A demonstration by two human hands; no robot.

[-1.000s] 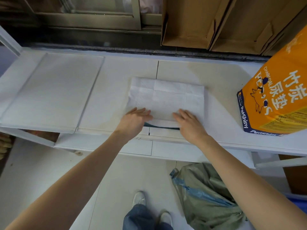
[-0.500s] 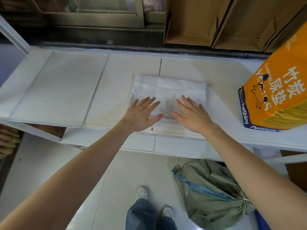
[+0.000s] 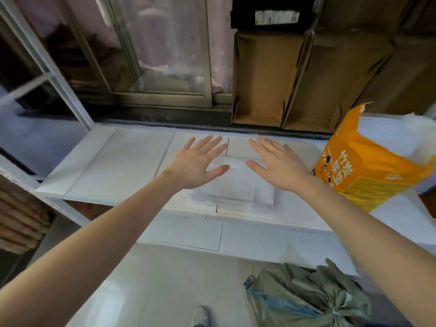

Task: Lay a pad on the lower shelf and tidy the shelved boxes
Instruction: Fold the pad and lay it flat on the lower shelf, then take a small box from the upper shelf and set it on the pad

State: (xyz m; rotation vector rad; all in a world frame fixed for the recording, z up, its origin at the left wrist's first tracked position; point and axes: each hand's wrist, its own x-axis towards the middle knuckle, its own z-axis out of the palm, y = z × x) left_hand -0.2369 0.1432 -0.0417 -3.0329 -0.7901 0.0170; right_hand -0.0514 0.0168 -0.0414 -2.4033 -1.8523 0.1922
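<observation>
A folded white pad point(image 3: 233, 192) lies on the white shelf point(image 3: 259, 234), near its front edge. Both my hands are spread flat, palms down, over the pad's far half. My left hand point(image 3: 195, 161) covers its left part and my right hand point(image 3: 277, 164) its right part, thumbs nearly meeting. Neither hand grips anything. A flat white pad point(image 3: 118, 166) lies spread out on the left part of the shelf. Brown cardboard boxes point(image 3: 264, 76) stand upright behind the shelf at the right.
An opened orange pad pack point(image 3: 363, 166) stands tilted on the shelf just right of my right hand. A sliding window point(image 3: 151, 57) runs behind the shelf. A tied grey-green sack point(image 3: 309, 298) sits on the tiled floor below, beside my shoe point(image 3: 200, 316).
Both hands have slid from the pad's near edge forward across it toward the back of the shelf, fingers spreading. The camera has tilted up, showing more of the window and boxes.
</observation>
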